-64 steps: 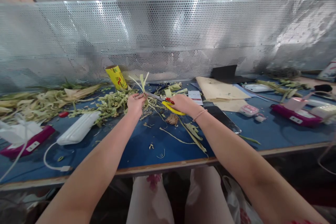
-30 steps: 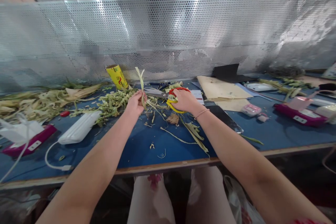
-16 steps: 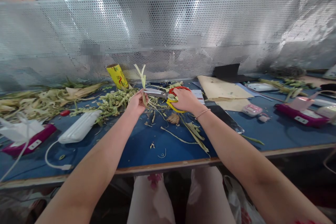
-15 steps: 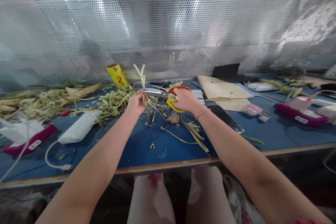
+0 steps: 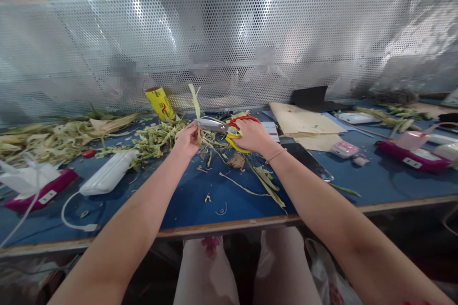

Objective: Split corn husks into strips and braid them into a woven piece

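Note:
Pale green husk strips (image 5: 194, 100) stand upright out of my left hand (image 5: 189, 137), whose fingers are pinched round their lower part. My right hand (image 5: 250, 134) grips scissors (image 5: 218, 126) with one red and one yellow handle. Their metal blades point left and reach the strips at my left fingertips. Cut husk scraps (image 5: 155, 138) are heaped to the left of my left hand. Below the scissors, a brown crumpled piece (image 5: 236, 161) and long dry strips (image 5: 266, 183) lie on the blue table (image 5: 193, 205).
A yellow tube (image 5: 160, 104) leans near the perforated metal screen (image 5: 229, 47). At left are a white power bank (image 5: 109, 173) and a magenta power strip (image 5: 43, 193). Brown paper (image 5: 307, 121), a dark phone (image 5: 309, 159), and a pink case (image 5: 344, 149) lie at right.
The strips in my left hand have shifted and now stand closer together, with a broader one showing. Both hands have barely moved, and the scissors stay at the strips.

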`<state>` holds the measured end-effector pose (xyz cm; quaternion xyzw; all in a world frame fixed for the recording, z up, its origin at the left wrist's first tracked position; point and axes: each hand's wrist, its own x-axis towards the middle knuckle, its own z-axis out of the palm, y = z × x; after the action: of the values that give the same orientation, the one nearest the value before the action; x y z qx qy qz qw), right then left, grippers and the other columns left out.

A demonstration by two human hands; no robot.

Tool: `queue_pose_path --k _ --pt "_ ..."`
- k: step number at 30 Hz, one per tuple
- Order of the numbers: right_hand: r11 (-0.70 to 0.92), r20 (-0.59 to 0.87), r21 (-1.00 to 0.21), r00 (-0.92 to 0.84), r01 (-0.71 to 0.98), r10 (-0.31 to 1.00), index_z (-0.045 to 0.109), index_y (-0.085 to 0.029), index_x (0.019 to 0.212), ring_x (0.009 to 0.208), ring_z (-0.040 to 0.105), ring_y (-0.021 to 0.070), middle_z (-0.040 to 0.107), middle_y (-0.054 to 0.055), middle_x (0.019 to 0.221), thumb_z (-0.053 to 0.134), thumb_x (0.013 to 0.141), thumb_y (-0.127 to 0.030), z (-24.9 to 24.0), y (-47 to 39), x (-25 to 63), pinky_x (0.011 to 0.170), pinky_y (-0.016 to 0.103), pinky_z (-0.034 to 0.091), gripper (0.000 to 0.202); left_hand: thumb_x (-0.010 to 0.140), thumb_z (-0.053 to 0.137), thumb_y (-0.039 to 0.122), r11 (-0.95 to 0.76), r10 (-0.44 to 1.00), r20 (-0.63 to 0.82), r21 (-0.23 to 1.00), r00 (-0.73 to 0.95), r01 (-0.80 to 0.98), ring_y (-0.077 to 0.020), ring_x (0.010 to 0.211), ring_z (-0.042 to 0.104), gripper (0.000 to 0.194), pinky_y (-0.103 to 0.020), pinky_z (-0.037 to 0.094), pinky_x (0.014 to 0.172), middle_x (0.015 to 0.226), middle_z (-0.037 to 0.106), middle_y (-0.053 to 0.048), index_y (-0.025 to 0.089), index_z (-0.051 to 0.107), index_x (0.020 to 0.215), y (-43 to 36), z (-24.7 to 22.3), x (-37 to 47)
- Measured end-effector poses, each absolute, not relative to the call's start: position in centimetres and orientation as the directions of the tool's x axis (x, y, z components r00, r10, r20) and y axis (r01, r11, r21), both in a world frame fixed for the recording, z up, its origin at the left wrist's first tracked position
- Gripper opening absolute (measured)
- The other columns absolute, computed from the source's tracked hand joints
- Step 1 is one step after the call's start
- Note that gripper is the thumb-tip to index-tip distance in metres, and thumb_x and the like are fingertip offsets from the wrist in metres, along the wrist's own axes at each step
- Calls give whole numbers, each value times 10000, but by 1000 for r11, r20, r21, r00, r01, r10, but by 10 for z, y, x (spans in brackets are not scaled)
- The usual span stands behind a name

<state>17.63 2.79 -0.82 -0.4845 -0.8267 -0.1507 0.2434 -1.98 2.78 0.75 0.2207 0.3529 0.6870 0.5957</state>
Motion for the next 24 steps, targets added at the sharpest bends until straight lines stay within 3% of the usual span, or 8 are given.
queue_pose_path --k 12,20,24 --pt "538 525 -22 -448 842 723 559 -130 910 882 566 219 632 121 948 469 791 -398 -6 29 177 740 292 381 307 772 463 -2 -35 972 -137 715 -189 -699 -52 445 543 207 -134 463 472 479 554 13 123 533 623 27 8 -18" --pt "484 371 1 -450 875 812 574 -140 887 756 589 205 641 115 844 363 837 -477 2 19 173 612 266 359 400 768 485 -1 -60 977 -96 734 -190 -676 -52 450 559 169 -140 478 477 505 582 18 122 579 700 26 10 -19" --pt "492 299 31 -478 870 826 585 -136 898 773 608 221 651 134 857 353 853 -412 3 19 172 617 268 378 363 766 493 8 -55 986 -63 743 -151 -667 -53 458 567 164 -138 485 484 513 593 10 117 594 698 25 11 -19"
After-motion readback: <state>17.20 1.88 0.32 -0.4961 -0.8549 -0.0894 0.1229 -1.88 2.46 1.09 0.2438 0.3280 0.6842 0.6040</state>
